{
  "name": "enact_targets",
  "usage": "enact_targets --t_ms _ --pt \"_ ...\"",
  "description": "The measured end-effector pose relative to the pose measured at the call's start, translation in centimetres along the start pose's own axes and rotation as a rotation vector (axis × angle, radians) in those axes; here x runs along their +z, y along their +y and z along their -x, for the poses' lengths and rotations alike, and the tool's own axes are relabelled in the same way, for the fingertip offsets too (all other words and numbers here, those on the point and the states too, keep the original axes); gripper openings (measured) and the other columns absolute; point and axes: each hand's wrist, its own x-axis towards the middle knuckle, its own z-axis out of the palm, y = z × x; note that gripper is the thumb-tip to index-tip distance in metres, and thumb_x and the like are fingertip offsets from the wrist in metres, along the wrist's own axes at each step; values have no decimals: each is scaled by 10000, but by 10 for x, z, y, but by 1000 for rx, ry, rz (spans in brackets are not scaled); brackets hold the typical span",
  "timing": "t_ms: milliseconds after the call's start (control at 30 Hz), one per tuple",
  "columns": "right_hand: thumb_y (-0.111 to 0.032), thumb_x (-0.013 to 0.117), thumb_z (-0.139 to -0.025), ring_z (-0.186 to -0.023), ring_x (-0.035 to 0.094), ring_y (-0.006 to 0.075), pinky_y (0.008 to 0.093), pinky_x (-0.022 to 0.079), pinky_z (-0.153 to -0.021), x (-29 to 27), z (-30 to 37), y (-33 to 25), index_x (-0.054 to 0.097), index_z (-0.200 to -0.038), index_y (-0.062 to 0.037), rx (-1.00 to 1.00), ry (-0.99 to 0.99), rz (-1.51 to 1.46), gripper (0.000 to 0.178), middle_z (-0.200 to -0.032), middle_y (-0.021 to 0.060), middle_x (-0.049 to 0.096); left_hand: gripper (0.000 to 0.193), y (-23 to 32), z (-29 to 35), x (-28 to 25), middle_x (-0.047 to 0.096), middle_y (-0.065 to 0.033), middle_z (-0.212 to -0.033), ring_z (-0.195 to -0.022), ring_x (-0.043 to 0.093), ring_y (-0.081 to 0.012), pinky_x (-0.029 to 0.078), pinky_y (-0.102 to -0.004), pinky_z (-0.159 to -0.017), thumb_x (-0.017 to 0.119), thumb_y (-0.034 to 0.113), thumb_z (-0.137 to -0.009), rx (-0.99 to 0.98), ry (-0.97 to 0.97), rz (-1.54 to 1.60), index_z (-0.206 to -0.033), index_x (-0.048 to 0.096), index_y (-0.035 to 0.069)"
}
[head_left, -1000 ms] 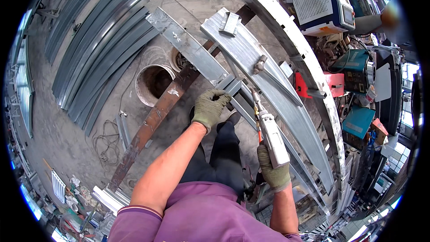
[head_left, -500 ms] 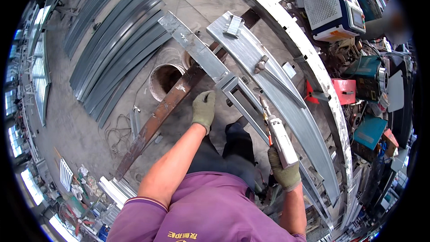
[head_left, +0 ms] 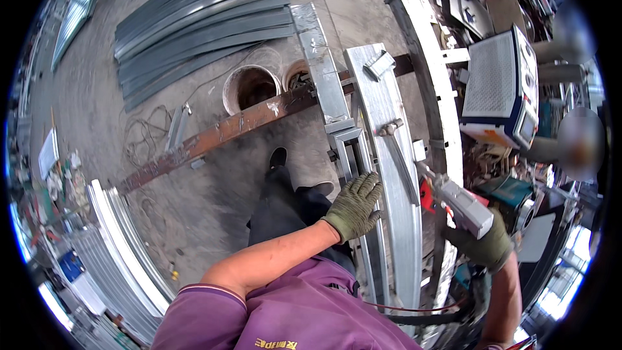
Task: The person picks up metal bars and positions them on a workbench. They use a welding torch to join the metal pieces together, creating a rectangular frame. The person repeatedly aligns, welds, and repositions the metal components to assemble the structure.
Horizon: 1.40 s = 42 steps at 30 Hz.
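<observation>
My left hand, in an olive work glove, lies with its fingers stretched over a narrow welded metal frame. Off to the right, my gloved right hand is closed around a grey welding gun. The gun's nozzle points up and left, above the white beam. Between my hands runs a wide galvanized steel channel. A hammer rests on that channel, and a short bracket lies near its far end. A flat metal bar extends beyond the frame.
A rusty beam crosses under the workpieces. Two buckets stand behind it. Curved steel rails are stacked at the far left. A long white beam and a white-and-blue machine are on the right. Loose cable lies on the floor.
My left hand has come down and right onto the frame, its fingers now extended. The welding gun has moved right in my right hand, away from the frame. My view has turned.
</observation>
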Motion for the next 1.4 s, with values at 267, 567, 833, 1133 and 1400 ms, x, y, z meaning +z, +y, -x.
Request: enact_targets --t_ms 267,567,833,1133,1400 --pt "-159 805 -898 -770 724 141 335 605 -733 24 -107 -6 733 -1159 -29 -210 -205 -172 300 -874 85 769 859 11 -5 6 262 -238 -1768 -1640 248 -392 217 -489 -1337 613 465 -1022 -159 -121 -120 -1655 346 -51" --pt "-163 822 -885 -725 727 202 354 595 -702 48 -151 33 753 -1056 -35 -365 -254 -87 225 -850 99 760 758 15 -6 9 228 -241 -1784 -1650 237 -372 200 -455 -1344 506 354 -1062 -136 -193 -298 -1655 325 -80" --pt "-164 813 -901 -643 701 161 345 577 -626 50 -153 31 741 -1024 -19 -280 -327 -123 203 -752 70 735 730 20 -8 3 242 -248 -1779 -1645 264 -366 224 -449 -1340 489 271 -1044 -141 -196 -281 -1649 324 -103" --pt "-176 820 -898 -606 681 198 356 576 -618 58 -164 38 730 -1027 -29 -429 -302 3 215 -717 71 716 784 19 -6 12 249 -256 -1773 -1631 297 -366 236 -451 -1337 537 343 -1044 -155 -121 -255 -1645 322 -112" --pt "-185 805 -911 -618 694 194 360 579 -624 58 -161 32 727 -1050 -35 -362 -324 -13 219 -722 69 718 792 19 -5 15 266 -260 -1765 -1630 298 -371 230 -466 -1343 559 341 -1039 -156 -89 -182 -1643 326 -114"
